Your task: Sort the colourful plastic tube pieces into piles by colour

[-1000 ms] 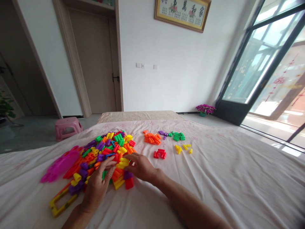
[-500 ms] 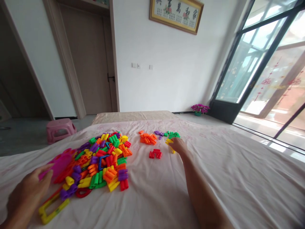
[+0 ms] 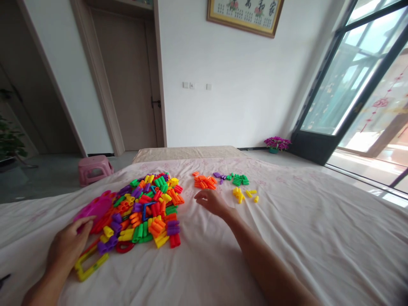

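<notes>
Drawn back from yellow pieces (image 3: 238,195), apparently set right of the mixed pile (image 3: 137,207) by colour, the right hand (image 3: 212,202) has fingers apart; left hand (image 3: 68,243) likewise.

My pile (image 3: 137,231) mixes red, orange, yellow, green, blue and purple. I also have a blue frame (image 3: 144,212), a red ring (image 3: 124,250), a yellow frame (image 3: 94,268) and a magenta plate (image 3: 95,207). My smaller groups are single-coloured: orange blocks (image 3: 205,183), purple blocks (image 3: 217,174), green blocks (image 3: 240,180), yellow blocks (image 3: 238,195). My cloth (image 3: 287,238) is pale pinkish white, faintly patterned in pink; stool (image 3: 92,162), pink; wall (image 3: 223,119), white; flowers (image 3: 277,143), magenta; pot (image 3: 273,150), green.
</notes>
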`<state>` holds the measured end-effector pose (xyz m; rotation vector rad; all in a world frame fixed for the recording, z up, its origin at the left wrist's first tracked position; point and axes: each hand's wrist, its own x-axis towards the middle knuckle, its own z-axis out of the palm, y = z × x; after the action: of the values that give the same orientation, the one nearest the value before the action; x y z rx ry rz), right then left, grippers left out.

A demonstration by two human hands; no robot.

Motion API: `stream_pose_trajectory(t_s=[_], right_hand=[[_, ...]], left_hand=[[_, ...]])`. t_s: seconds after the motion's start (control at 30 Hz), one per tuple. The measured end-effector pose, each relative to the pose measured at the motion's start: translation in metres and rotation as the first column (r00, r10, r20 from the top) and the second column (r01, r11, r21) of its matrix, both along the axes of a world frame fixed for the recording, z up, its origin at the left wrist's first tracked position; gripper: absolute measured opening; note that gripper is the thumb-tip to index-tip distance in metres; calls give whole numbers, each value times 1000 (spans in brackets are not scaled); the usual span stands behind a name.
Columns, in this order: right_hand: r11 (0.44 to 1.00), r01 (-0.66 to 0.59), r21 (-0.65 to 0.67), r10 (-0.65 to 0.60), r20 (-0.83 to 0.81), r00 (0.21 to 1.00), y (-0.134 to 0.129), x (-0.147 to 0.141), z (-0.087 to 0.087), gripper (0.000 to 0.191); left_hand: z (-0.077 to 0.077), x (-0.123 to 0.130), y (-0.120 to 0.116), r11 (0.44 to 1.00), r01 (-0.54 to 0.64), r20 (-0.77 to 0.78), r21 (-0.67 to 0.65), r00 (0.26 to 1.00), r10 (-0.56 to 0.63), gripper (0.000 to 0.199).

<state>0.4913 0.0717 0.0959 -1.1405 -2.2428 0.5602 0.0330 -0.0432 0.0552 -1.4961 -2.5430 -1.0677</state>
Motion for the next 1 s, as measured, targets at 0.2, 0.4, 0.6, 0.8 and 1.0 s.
stream_pose_trajectory(t_s=[0.2, 0.4, 0.6, 0.8, 1.0], right_hand=[[984, -142, -105, 138, -42, 990, -39, -51, -12, 35], [994, -69, -82, 74, 58, 996, -49, -62, -18, 21], [992, -123, -10, 123, 35, 992, -46, -61, -23, 16], [983, -183, 7, 183, 1, 983, -45, -61, -28, 15], [997, 78, 25, -65, -344, 937, -9, -39, -27, 22]], left_hand=[[-2, -1, 1, 991, -6, 48, -131, 999, 13, 45], [-5, 0, 4, 978, -13, 33, -209, 999, 21, 53], [-5, 0, 3, 967, 1, 38, -256, 999, 9, 57], [-3, 3, 3, 968, -9, 53, -252, 998, 23, 56], [-16, -11, 7, 978, 5, 9, -210, 1000, -3, 56]])
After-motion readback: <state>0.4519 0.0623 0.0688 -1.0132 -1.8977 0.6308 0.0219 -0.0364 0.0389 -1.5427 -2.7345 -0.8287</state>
